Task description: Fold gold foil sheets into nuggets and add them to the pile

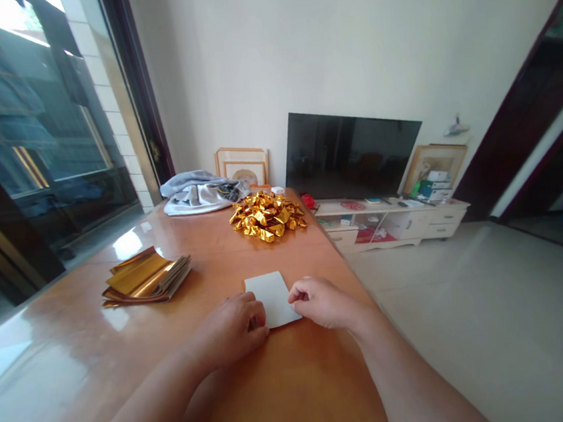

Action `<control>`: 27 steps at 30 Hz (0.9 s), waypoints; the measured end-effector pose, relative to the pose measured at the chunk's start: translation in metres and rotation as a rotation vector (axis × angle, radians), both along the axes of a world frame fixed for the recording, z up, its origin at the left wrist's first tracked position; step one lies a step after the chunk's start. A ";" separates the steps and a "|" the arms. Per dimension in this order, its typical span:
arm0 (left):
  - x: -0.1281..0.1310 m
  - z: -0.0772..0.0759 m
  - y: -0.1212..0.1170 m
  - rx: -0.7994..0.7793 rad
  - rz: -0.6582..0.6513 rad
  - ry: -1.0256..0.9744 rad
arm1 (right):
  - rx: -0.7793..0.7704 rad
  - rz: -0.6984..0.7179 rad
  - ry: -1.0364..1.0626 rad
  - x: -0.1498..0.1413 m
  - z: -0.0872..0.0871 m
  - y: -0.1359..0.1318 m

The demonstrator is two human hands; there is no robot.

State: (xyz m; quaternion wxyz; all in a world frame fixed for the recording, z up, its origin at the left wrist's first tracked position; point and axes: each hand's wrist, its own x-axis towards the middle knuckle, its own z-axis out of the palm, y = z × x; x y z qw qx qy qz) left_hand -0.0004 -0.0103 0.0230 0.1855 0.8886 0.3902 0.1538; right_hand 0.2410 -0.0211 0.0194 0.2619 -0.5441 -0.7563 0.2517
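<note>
A small square sheet of paper (273, 298), pale side up, lies on the glossy wooden table (290, 385) in front of me. My left hand (238, 326) rests at its left edge with curled fingers, the thumb low near the bottom corner. At the right edge, my right hand (325, 302) pinches the paper between thumb and forefinger. A bit of gold shows at the sheet's upper left corner. Further left sits a stack of folded gold foil paper (145, 276). Beyond the sheet is a heap of folded gold foil pieces (266, 216).
Grey and white cloth (199, 194) lies at the table's far end, with framed pictures (244, 164) behind it. The table's right edge drops to a tiled floor (438, 315). A television (350, 153) and a low white cabinet (393, 223) stand by the wall.
</note>
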 end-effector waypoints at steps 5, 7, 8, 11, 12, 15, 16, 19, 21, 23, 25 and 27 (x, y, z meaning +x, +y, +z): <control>0.000 0.001 0.000 -0.012 -0.001 -0.029 | 0.000 0.094 -0.024 0.003 0.000 -0.005; 0.000 0.002 0.000 -0.030 0.009 -0.051 | -0.022 0.113 -0.017 0.003 0.000 -0.005; 0.000 0.002 0.001 -0.036 0.011 -0.061 | -0.029 0.118 -0.012 0.003 -0.001 -0.004; -0.002 0.002 0.001 -0.040 0.018 -0.078 | -0.032 0.111 0.012 0.002 -0.001 -0.002; -0.002 0.002 0.001 -0.040 0.024 -0.079 | -0.034 0.107 0.019 0.002 -0.001 -0.001; -0.004 0.000 0.003 -0.040 0.060 -0.052 | -0.042 0.108 0.012 0.002 -0.005 0.003; -0.005 -0.001 0.004 -0.042 0.075 -0.033 | -0.048 0.102 0.003 0.002 -0.006 0.004; -0.005 -0.002 0.006 -0.051 0.117 0.033 | -0.072 0.055 -0.035 0.002 -0.012 0.006; -0.005 -0.002 0.007 -0.060 0.138 0.057 | -0.083 0.023 -0.054 0.002 -0.015 0.008; -0.005 -0.001 0.008 -0.069 0.149 0.061 | -0.082 -0.007 -0.053 0.001 -0.018 0.009; -0.005 0.002 0.007 -0.077 0.143 0.057 | -0.080 -0.038 -0.042 0.001 -0.020 0.009; -0.005 0.005 0.006 -0.089 0.126 0.050 | -0.083 -0.063 -0.039 0.000 -0.021 0.010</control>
